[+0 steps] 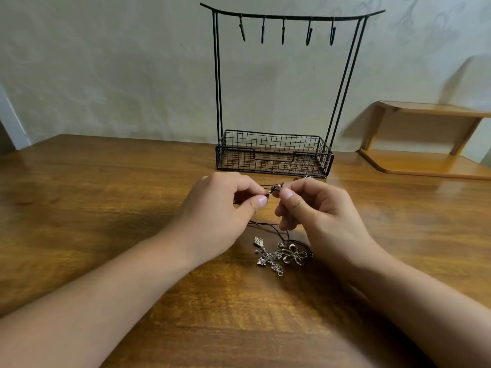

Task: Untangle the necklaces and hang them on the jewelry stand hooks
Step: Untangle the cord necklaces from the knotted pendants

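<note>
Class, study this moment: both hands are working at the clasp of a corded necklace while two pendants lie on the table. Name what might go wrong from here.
1. The left hand and right hand pinch the small clasp; it may slip free.
2. The black cords still cross above the cross pendant and flower pendant, which touch; pulling could tighten the tangle.
3. Lifting one cord may drag both pendants across the table.

The table (106, 208) was glossy brown wood; the stand (273, 155) matt black wire; the cross pendant (268, 257) ornate silvery metal.

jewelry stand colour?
Black wire, the jewelry stand; head view, the only one.
</note>
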